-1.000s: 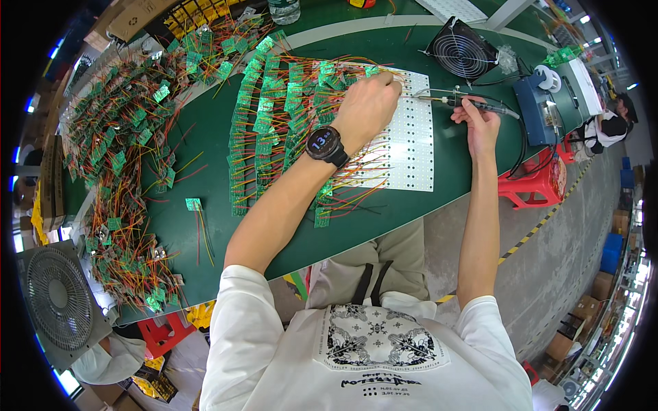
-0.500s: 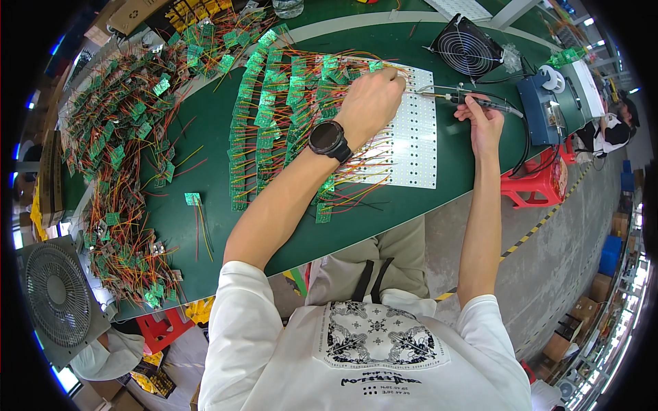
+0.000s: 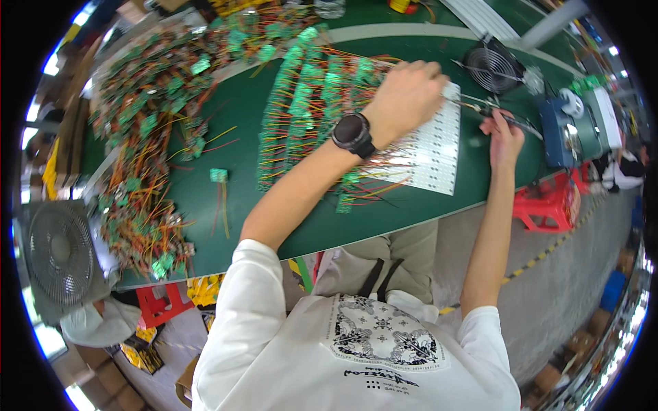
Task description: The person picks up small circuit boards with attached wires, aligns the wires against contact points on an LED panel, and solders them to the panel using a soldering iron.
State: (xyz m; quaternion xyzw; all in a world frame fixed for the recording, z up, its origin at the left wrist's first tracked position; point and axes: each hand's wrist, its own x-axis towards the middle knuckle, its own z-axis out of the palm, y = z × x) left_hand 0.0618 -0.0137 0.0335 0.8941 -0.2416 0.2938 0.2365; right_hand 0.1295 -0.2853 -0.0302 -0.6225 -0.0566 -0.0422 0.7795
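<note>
My right hand (image 3: 506, 139) grips a soldering iron (image 3: 493, 109) with a thin metal tube along it. Its tip points left toward the white hole-dotted board (image 3: 442, 147). My left hand (image 3: 414, 94), with a black watch on the wrist, is above the board's upper left part. Its fingers are curled and smeared by motion, so what they hold, if anything, does not show. Rows of small green circuit boards (image 3: 301, 96) with red, yellow and black wires lie left of that hand, some wires reaching over the white board.
A large heap of wired circuit boards (image 3: 147, 130) covers the table's left side. One wired circuit board (image 3: 218, 176) lies apart. At the right are a small black fan (image 3: 492, 67) and a blue soldering station (image 3: 558, 133). A red stool (image 3: 548, 205) stands beyond the table edge.
The whole view has shifted, moving the table contents rightward in the picture. My left hand has moved up and right across the white board, blurring. My right hand still holds the soldering iron.
</note>
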